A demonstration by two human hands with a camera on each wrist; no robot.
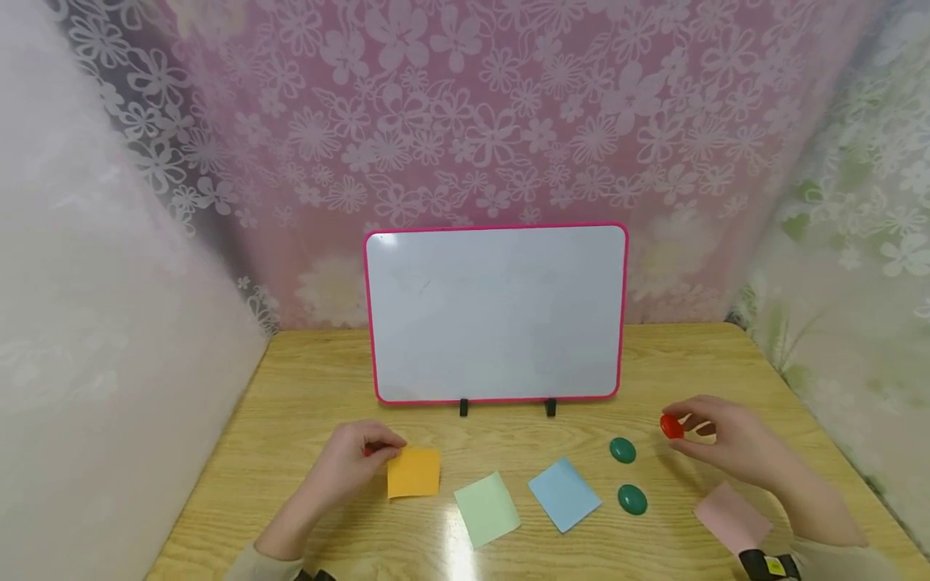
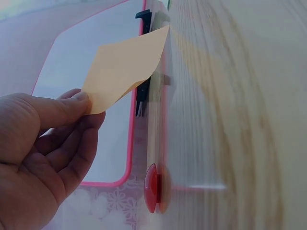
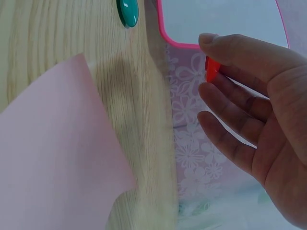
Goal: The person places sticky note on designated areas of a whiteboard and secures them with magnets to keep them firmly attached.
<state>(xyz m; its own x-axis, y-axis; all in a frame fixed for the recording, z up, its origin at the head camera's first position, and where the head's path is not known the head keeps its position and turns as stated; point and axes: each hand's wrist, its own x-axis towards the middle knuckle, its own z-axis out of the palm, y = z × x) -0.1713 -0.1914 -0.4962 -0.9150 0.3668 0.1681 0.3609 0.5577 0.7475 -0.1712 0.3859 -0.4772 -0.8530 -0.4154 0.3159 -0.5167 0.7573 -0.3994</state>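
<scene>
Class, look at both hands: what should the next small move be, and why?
Probably lift the orange note against the board. The left hand pinches it near a corner, the right hand holds a red disc that looks like a magnet and could pin it, and no note is on the board yet.

Orange note [image 1: 417,474], red disc [image 1: 671,428], floral backdrop [image 1: 494,121]
</scene>
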